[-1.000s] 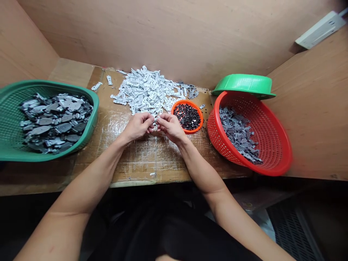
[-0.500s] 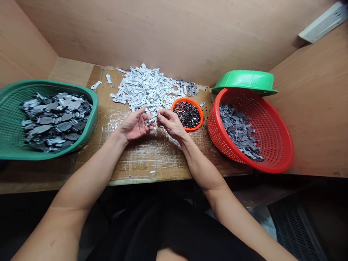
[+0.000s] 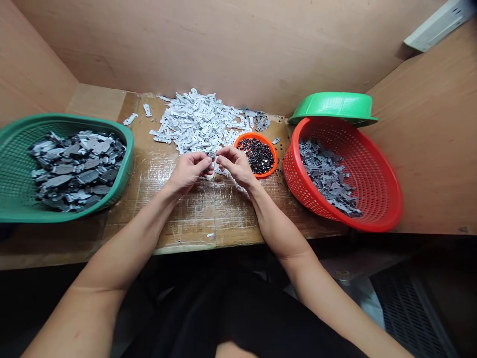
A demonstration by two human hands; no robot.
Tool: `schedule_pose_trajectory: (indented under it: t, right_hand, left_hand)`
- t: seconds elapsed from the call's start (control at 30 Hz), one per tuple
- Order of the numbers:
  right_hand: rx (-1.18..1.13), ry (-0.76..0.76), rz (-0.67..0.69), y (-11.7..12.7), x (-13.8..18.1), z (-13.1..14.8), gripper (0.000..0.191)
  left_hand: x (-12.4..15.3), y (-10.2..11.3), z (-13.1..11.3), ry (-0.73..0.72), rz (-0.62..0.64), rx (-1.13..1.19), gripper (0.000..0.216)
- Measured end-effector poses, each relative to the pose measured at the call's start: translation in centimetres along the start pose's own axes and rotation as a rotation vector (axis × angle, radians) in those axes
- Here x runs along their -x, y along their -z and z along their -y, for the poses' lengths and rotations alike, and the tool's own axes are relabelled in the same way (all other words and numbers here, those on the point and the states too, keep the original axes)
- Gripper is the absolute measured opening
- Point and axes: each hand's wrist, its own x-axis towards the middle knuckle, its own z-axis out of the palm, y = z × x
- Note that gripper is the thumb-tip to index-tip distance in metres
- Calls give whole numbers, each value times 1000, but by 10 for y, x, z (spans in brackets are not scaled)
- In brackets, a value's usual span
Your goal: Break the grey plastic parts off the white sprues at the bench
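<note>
My left hand (image 3: 191, 170) and my right hand (image 3: 234, 165) meet over the middle of the wooden bench (image 3: 194, 219), fingers pinched together on a small silvery metal piece (image 3: 211, 156) held between them. Just behind the hands lies a heap of white metal pieces (image 3: 197, 122). A small orange bowl (image 3: 275, 158) of tiny dark parts sits right beside my right hand.
A green basket (image 3: 126, 149) of grey flat parts stands at the left. At the right a red mesh basket (image 3: 372, 209) holds grey parts, with an upturned green basket (image 3: 335, 107) behind it. Wooden walls enclose the bench; a white power strip (image 3: 436, 25) hangs top right.
Half a second ago my left hand lay open, palm up, with the piece held at its fingertips; now its fingers have closed on the piece again, as they were one second ago.
</note>
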Motion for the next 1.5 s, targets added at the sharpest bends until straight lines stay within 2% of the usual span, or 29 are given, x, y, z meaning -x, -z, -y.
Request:
schedule_pose_trajectory:
  t: [0.1,0.27,0.57,0.7,0.9,1.17,1.3,1.43,1.5]
  right_hand:
    - [35,-4,-22,-6,1,3,54]
    - [63,-50,-68,-14,2,8,52]
    - [104,-63,-79,-19,2,12,48]
    - [104,-52,-77,-20,2,10,45]
    - [132,-58,-106,-24,3,8,47]
    - [203,-65,-55,-23,5,12,54]
    - [245,-73,-24,-21,3,14,63]
    - [272,-54,27,-19,3,18,74]
    - [296,-45,79,-18,5,23,77]
  left_hand:
    - [-1,-1,6,-123,-62,-147,31]
    - [-1,-1,10,-199,-107,-276,25]
    - [1,-2,12,-172,-189,-214,36]
    - [1,-3,12,-168,-155,-223,28]
    - [-2,-1,15,-131,-141,-177,45]
    - [1,-1,15,-181,-198,-371,25]
    - [-1,2,15,-172,-170,-389,25]
    - [0,-1,14,-214,-49,-427,28]
    - [2,-5,12,-184,11,-401,34]
